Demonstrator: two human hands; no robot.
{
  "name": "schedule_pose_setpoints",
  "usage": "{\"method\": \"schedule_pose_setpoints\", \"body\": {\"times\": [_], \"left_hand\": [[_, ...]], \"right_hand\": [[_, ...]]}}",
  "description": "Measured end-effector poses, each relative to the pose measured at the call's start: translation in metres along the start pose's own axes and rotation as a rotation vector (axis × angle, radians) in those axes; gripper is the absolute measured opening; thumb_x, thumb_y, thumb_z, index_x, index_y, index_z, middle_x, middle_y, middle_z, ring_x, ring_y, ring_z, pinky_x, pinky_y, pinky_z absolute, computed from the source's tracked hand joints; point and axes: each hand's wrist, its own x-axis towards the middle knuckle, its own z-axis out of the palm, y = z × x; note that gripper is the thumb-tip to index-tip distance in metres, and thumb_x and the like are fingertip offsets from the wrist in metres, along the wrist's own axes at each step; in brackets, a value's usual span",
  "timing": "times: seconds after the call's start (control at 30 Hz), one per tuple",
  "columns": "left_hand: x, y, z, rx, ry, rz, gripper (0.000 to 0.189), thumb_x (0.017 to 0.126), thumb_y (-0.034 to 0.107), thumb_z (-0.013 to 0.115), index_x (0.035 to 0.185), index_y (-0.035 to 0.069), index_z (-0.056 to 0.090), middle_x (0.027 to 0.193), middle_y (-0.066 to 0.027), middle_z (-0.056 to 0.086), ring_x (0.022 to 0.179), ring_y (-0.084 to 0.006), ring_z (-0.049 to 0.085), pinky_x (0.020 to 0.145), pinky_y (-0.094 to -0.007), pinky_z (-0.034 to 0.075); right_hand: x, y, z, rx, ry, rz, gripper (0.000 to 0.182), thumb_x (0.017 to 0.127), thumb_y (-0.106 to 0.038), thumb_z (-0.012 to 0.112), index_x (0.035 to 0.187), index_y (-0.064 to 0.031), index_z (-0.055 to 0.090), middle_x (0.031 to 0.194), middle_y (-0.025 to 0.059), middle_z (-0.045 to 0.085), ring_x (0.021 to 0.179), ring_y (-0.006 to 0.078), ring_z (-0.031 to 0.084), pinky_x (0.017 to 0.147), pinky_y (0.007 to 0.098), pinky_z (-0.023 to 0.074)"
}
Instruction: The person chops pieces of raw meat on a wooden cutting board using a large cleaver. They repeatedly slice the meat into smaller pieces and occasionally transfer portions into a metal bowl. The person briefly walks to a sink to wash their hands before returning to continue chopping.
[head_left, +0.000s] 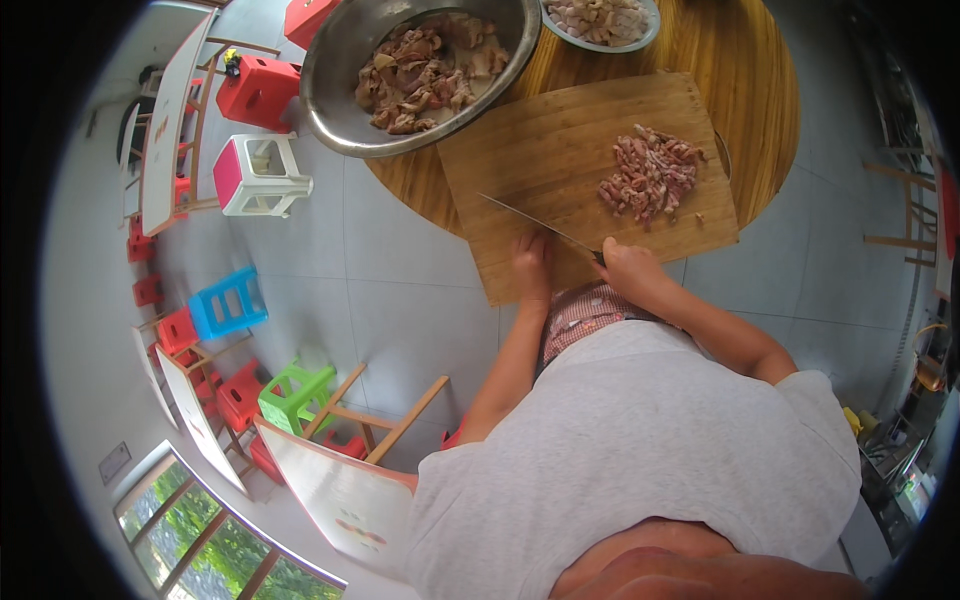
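Observation:
My right hand (628, 271) grips the handle of a kitchen knife (541, 224), whose blade points to the upper left over the near part of a wooden cutting board (525, 142). Close to the blade, at the board's near edge, is my left hand (533, 259), fingers curled; whether it holds anything is hidden. A pile of cut raw meat strips (652, 176) lies on the board's right side. Beyond the board, a large metal basin (330, 127) holds bigger pieces of meat (427, 71). A pale bowl (651, 37) of light-coloured chopped pieces (600, 19) stands at the back.
The board rests on a round wooden table (765, 112) and overhangs its near edge. Plastic stools, among them a white one (262, 176), a blue one (229, 304) and a green one (296, 394), stand on the tiled floor to the left, with several long tables (176, 127).

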Motion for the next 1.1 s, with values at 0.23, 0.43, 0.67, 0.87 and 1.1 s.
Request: {"method": "schedule_pose_setpoints", "body": {"times": [0.23,0.43,0.67,0.87,1.1], "left_hand": [[0.005,0.0,0.0,-0.049,-0.009,0.028,0.012,0.066,0.0,0.059,0.078,0.0,0.059,0.083,-0.0133,0.055,0.08,-0.0311,0.051,0.069,-0.0378,0.043],[0.001,0.01,-0.02,-0.026,0.1,-0.083,0.019,0.071,0.008,0.063,0.089,0.002,0.059,0.086,-0.0121,0.055,0.084,-0.0282,0.052,0.074,-0.0362,0.042],[-0.007,0.001,-0.019,-0.062,-0.037,-0.241,0.018,0.071,0.008,0.063,0.088,0.003,0.059,0.088,-0.012,0.057,0.076,-0.0273,0.056,0.066,-0.0344,0.045],[-0.012,-0.002,-0.009,-0.034,-0.021,-0.102,0.011,0.073,0.006,0.059,0.083,0.003,0.059,0.084,-0.0128,0.057,0.072,-0.0299,0.056,0.061,-0.0353,0.046],[0.0,-0.017,-0.006,-0.018,-0.009,0.036,0.008,0.071,0.004,0.057,0.079,0.002,0.058,0.082,-0.0139,0.056,0.068,-0.0322,0.054,0.059,-0.0389,0.045]], "right_hand": [[0.043,-0.009,0.001,0.069,0.125,-0.066,0.03,0.077,-0.028,0.058,0.073,0.0007,0.048,0.063,0.021,0.057,0.066,0.0368,0.059,0.059,0.0429,0.0467],[0.016,0.032,-0.023,0.171,0.177,0.118,0.033,0.078,-0.027,0.058,0.073,0.003,0.048,0.067,0.0243,0.056,0.067,0.0401,0.056,0.059,0.0457,0.0435],[-0.003,0.005,-0.023,0.138,-0.007,-0.062,0.031,0.078,-0.027,0.058,0.074,0.0024,0.047,0.067,0.0244,0.056,0.067,0.0388,0.057,0.059,0.0454,0.0441],[0.005,-0.01,-0.005,0.062,-0.016,-0.033,0.029,0.078,-0.027,0.057,0.074,0.0004,0.048,0.066,0.0212,0.058,0.066,0.0378,0.058,0.06,0.045,0.0452],[0.045,-0.006,0.005,0.076,0.082,-0.009,0.033,0.077,-0.031,0.058,0.074,0.0009,0.049,0.066,0.0217,0.058,0.066,0.0378,0.058,0.06,0.0443,0.0454]]}}
